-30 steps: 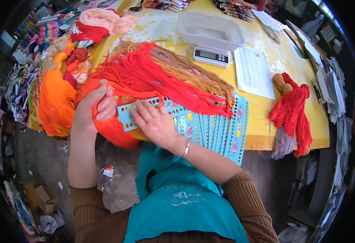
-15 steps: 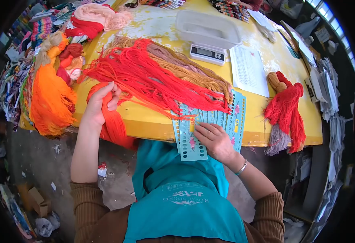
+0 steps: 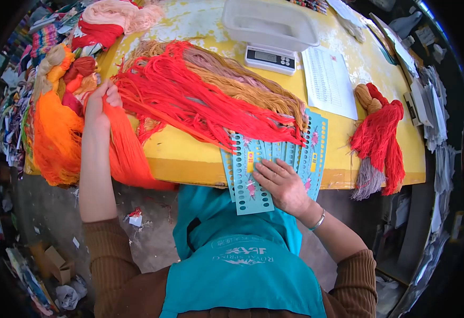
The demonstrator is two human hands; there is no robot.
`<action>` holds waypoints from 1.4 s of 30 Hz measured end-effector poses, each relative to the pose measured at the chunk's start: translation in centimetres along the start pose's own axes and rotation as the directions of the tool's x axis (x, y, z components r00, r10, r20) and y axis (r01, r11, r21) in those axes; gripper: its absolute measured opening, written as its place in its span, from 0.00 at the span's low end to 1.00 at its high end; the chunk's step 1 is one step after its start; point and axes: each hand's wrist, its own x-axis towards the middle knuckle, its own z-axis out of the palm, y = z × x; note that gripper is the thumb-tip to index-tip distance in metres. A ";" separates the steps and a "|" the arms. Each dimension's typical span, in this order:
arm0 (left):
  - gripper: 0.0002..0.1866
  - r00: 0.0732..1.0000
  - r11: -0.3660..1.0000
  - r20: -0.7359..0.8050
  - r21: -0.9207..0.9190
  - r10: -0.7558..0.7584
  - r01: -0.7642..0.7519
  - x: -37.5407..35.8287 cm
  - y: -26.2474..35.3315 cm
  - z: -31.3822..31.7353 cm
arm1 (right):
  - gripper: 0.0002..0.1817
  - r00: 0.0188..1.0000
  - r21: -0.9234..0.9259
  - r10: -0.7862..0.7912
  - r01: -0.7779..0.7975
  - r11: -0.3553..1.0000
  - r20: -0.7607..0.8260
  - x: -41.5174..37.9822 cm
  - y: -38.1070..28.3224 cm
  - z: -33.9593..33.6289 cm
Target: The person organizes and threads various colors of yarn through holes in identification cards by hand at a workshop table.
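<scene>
My left hand (image 3: pixel 103 103) is closed round the upper part of an orange-red thread skein (image 3: pixel 128 153), whose strands hang over the table's front edge. My right hand (image 3: pixel 284 188) lies with its fingers stretched out on several overlapping teal punched thread cards (image 3: pixel 254 204), printed with pink flowers. Long red threads (image 3: pixel 189 98) stretch across the table between my hands, their right ends lying over the cards' upper parts. Brown and tan threads (image 3: pixel 245 87) lie beside and partly beneath the red ones.
A digital scale (image 3: pixel 270 59) stands on the yellow table (image 3: pixel 189 167), with a clear plastic tub (image 3: pixel 271 26) above it. Right of it lies a printed sheet (image 3: pixel 330 82). Red and grey skeins (image 3: pixel 380 138) hang off the front right; bright orange skeins (image 3: pixel 57 132) lie left.
My left hand has moved left and farther from my body, drawing the orange-red skein with it. My right hand stays on the cards. The view has shifted slightly.
</scene>
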 end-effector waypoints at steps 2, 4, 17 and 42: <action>0.06 0.985 0.987 -0.157 0.154 0.073 -0.049 2.2 1.0 0.8 | 0.25 1.000 0.004 0.002 -0.002 1.000 -0.007 0.0 0.0 0.0; 0.12 0.886 0.903 -0.400 0.428 0.236 -0.047 4.5 1.5 0.6 | 0.24 1.000 0.015 0.009 -0.009 1.000 -0.014 0.1 -0.1 -0.1; 0.43 0.788 0.991 0.610 -0.136 0.079 0.006 -16.7 -14.3 9.2 | 0.56 0.968 0.057 0.156 -0.170 0.984 0.197 -1.2 -1.5 -4.4; 0.16 0.952 0.750 0.009 0.618 -0.305 0.235 -18.6 -25.2 16.1 | 0.27 0.918 -0.094 0.216 -0.261 0.961 -0.332 -2.0 -0.5 -9.1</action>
